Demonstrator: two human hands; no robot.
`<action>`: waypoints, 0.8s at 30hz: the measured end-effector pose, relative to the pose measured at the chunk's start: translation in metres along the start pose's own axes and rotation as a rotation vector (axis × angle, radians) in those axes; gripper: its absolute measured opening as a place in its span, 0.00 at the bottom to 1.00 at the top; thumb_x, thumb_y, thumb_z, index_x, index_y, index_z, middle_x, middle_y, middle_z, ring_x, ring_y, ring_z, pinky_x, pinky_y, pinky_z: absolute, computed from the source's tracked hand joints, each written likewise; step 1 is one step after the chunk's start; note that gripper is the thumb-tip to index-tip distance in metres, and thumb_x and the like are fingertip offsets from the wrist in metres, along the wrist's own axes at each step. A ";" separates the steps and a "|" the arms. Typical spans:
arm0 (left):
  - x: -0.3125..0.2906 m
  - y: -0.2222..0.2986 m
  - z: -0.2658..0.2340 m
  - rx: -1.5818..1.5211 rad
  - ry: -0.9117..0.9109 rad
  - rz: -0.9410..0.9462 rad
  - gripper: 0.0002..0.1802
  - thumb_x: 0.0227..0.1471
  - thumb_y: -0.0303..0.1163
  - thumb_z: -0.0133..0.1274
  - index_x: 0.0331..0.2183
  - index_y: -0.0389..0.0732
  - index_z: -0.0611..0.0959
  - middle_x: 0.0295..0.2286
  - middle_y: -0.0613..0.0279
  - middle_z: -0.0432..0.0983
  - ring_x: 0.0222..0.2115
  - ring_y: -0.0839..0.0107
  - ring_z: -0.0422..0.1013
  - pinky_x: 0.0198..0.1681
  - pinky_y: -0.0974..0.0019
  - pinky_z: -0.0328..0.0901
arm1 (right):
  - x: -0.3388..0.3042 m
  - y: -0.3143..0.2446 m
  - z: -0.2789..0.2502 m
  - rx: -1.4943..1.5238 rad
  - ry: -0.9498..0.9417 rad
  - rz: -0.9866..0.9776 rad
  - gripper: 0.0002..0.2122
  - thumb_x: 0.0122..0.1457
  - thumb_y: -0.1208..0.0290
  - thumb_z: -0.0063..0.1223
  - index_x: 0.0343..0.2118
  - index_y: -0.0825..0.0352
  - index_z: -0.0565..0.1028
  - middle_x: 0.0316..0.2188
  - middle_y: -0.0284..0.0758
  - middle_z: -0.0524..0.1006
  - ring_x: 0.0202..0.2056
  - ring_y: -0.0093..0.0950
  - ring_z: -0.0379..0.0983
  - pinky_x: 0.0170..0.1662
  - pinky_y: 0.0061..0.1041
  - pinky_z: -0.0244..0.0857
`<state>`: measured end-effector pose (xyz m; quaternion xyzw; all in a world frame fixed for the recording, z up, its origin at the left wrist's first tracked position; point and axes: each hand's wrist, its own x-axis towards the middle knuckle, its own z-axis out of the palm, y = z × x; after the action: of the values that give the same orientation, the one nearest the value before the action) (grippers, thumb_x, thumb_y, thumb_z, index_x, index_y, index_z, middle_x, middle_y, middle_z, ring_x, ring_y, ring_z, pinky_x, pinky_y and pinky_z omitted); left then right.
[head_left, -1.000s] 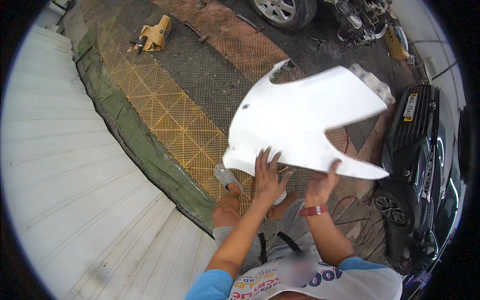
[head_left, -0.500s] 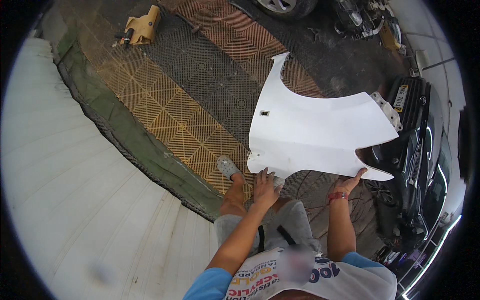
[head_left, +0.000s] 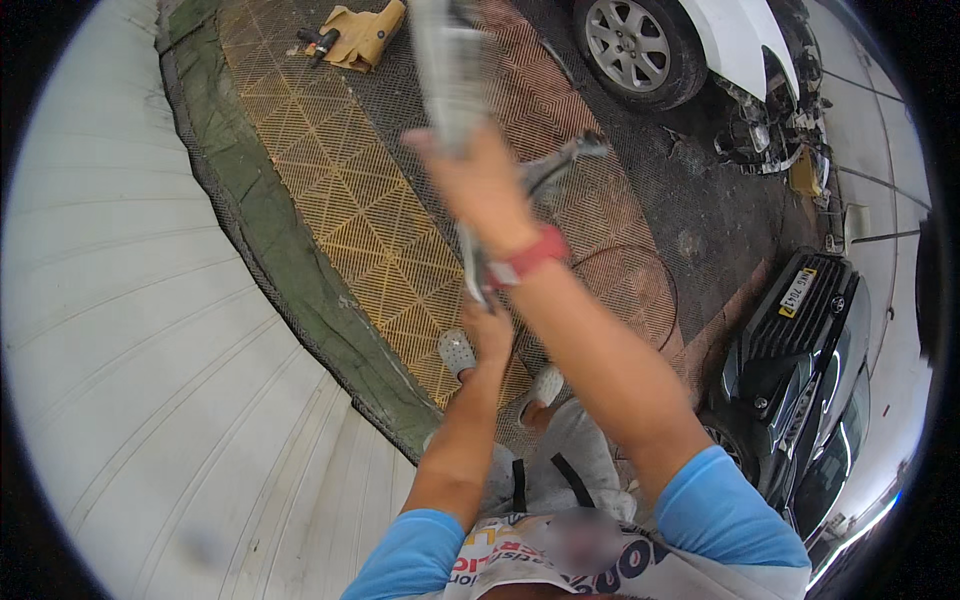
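Note:
A white car fender (head_left: 462,95) is seen nearly edge-on in front of me, smeared by motion, with a narrow bracket-like end (head_left: 572,160) sticking out to the right. My left hand (head_left: 487,328) is closed round its lower, near end, above my feet. Farther up, my right hand (head_left: 478,188), with a red watch on its wrist, holds the fender's edge; its fingers are blurred. Most of the fender's broad face cannot be seen from here.
Slatted mats (head_left: 345,200) cover the floor. A cordless drill (head_left: 320,45) lies by brown paper (head_left: 362,38) at the far left. A white car's wheel (head_left: 628,45) stands far right, a dark car (head_left: 790,360) at right. A pale ribbed surface (head_left: 150,350) fills the left.
The fender has swung from lying broad side up on my right to standing edge-on ahead of me. My right hand has moved up and left with it; my left hand rose slightly.

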<state>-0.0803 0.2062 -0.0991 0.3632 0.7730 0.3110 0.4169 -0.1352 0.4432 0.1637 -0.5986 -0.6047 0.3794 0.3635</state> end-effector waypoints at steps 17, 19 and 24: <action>0.210 -0.120 -0.227 -0.266 0.268 -0.845 0.28 0.50 0.30 0.55 0.53 0.33 0.74 0.47 0.47 0.76 0.45 0.54 0.73 0.48 0.53 0.68 | 0.006 0.337 -0.214 -0.342 -0.544 0.449 0.24 0.64 0.57 0.58 0.52 0.75 0.76 0.49 0.52 0.79 0.50 0.44 0.78 0.53 0.38 0.71; 0.220 -0.170 -0.240 -0.312 0.284 -0.873 0.25 0.51 0.29 0.54 0.53 0.34 0.76 0.44 0.47 0.77 0.43 0.52 0.74 0.45 0.47 0.70 | 0.016 0.396 -0.327 -0.505 -0.541 0.579 0.23 0.64 0.62 0.57 0.55 0.74 0.74 0.49 0.52 0.80 0.52 0.45 0.77 0.54 0.36 0.69; 0.224 -0.190 -0.236 -0.319 0.218 -0.773 0.26 0.52 0.27 0.54 0.55 0.34 0.75 0.43 0.48 0.78 0.43 0.53 0.75 0.45 0.50 0.71 | -0.036 0.415 -0.565 -1.168 -0.913 0.472 0.17 0.67 0.61 0.45 0.44 0.69 0.81 0.45 0.47 0.81 0.47 0.50 0.77 0.52 0.43 0.70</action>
<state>-0.4300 0.2450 -0.2330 -0.0571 0.8341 0.2839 0.4695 0.5560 0.4186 0.0463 -0.5906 -0.6527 0.2755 -0.3862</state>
